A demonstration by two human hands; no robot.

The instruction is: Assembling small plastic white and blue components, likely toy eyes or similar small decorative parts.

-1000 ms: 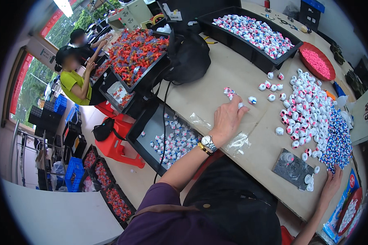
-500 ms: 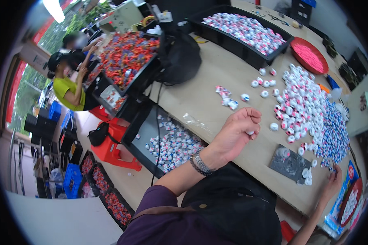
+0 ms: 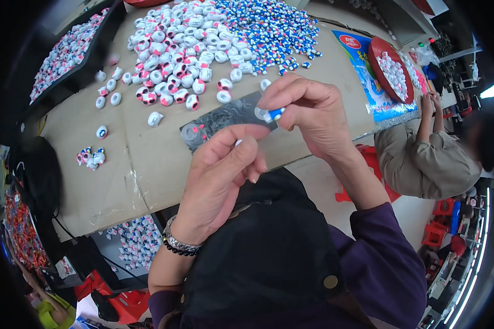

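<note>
My right hand (image 3: pixel 318 118) pinches a small blue-and-white plastic figure piece (image 3: pixel 275 115) between thumb and fingertips, above the right end of a dark grey slab (image 3: pixel 225 116). Close beside it on the left, my left hand (image 3: pixel 217 181) is closed, with a bit of something white (image 3: pixel 238 142) showing between thumb and forefinger. Most of that white thing is hidden by the fingers. Beyond the slab lies a heap of white-and-pink hollow plastic pieces (image 3: pixel 175 52). Against its right side spreads a heap of small blue-and-white pieces (image 3: pixel 269 33).
Several joined pieces (image 3: pixel 91 158) lie at the table's left. A black tray of white-and-pink pieces (image 3: pixel 66 60) stands far left, and a bin of finished-looking pieces (image 3: pixel 134 241) sits below the edge. A red bowl (image 3: pixel 374 55) rests on a blue bag (image 3: pixel 348 46); another person (image 3: pixel 428 153) sits at right.
The view has swung to the right. My right hand has come from the blue-and-white heap's edge with a piece, and both hands are now close together over the slab.
</note>
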